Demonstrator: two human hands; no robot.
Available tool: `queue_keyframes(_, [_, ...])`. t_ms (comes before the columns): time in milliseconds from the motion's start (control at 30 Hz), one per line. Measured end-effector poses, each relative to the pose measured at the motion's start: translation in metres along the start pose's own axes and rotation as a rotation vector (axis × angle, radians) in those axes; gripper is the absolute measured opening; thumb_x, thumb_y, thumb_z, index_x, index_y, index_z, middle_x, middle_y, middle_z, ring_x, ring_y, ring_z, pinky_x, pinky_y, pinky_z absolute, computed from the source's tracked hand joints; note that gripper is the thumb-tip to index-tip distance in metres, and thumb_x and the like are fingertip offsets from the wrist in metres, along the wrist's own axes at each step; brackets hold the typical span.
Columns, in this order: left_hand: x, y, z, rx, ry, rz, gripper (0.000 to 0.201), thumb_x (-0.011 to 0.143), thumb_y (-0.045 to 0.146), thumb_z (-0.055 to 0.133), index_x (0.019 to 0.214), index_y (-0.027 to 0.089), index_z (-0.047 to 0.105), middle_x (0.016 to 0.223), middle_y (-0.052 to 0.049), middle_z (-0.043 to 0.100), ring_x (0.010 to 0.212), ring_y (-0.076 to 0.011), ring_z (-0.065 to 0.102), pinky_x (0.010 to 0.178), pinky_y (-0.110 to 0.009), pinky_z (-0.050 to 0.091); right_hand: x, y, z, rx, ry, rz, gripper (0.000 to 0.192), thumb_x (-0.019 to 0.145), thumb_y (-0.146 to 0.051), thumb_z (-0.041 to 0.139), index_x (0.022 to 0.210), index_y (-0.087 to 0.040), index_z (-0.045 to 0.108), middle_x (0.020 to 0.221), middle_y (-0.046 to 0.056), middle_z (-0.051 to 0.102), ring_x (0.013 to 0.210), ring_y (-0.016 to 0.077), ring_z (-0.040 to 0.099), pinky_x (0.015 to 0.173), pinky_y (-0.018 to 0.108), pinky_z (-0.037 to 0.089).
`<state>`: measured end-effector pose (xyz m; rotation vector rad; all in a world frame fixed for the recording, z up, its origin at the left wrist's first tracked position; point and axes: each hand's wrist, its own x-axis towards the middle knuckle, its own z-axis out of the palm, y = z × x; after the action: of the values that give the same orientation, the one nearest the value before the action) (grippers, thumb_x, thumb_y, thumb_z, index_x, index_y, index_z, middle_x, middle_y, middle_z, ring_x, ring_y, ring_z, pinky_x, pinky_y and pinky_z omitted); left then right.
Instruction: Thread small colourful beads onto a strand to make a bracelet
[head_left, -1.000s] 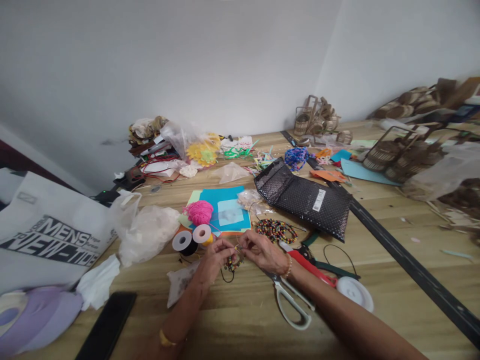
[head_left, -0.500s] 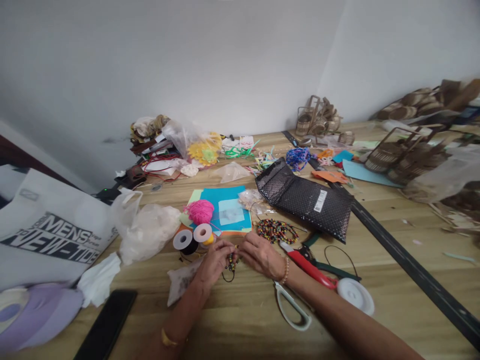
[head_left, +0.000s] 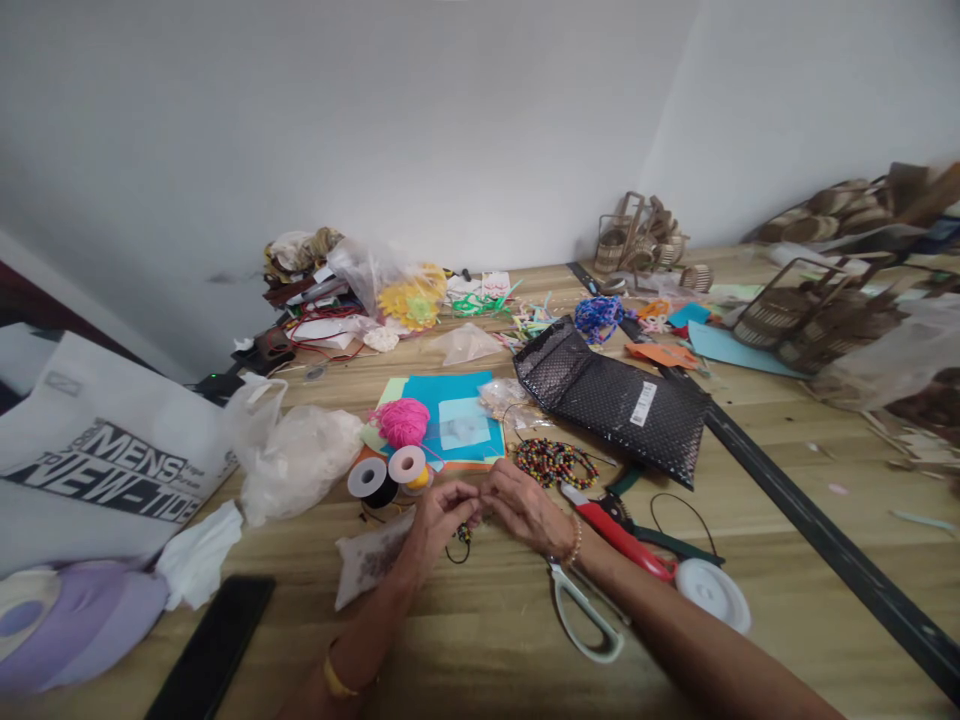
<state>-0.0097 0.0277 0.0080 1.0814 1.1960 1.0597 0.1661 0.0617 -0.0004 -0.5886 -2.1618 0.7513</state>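
Mostly hidden, beaded string [head_left: 464, 533] pinched between left hand [head_left: 439, 515] and right hand [head_left: 525, 508] fingertips

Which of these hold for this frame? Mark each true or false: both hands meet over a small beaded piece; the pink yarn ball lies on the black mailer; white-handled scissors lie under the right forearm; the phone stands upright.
1. Left hand and right hand meet over a small beaded piece: true.
2. Pink yarn ball lies on the black mailer: false, it lies by the blue paper.
3. White-handled scissors lie under the right forearm: true.
4. Phone stands upright: false, it lies flat.
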Motion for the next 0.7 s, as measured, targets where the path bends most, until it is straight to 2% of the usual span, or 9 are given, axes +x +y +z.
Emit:
queue_keyframes(300, [-0.002, 0.0042, -0.0013, 0.019, -0.037, 0.024, 0.024, 0.069, 0.037, 0.075, 0.068, 0.014, 0.065, 0.055, 0.0, 0.063, 0.051, -0.0114, 0.056, 0.051, -0.022, 0.046, 0.0019, -0.0009, -0.0031, 0.127, 0.026, 0.092, 0.02, 0.098, -0.027, 0.044, 0.084, -0.018, 0.054, 0.083, 0.005, 0.055, 0.079, 0.0177, 0.053, 0.073, 0.029, 0.044])
queue_keyframes(700, [-0.0032, 0.0049, 0.0007, 0.007, -0.051, -0.019, 0.036, 0.071, 0.047, 0.072, 0.071, 0.014, 0.059, 0.059, -0.001, 0.063, 0.05, -0.0112, 0.057, 0.047, -0.022, 0.047, 0.003, -0.0029, -0.0029, 0.141, 0.034, 0.052, 0.021, 0.1, -0.029, 0.043, 0.085, -0.019, 0.053, 0.084, 0.005, 0.055, 0.082, 0.0175, 0.053, 0.075, 0.03, 0.044])
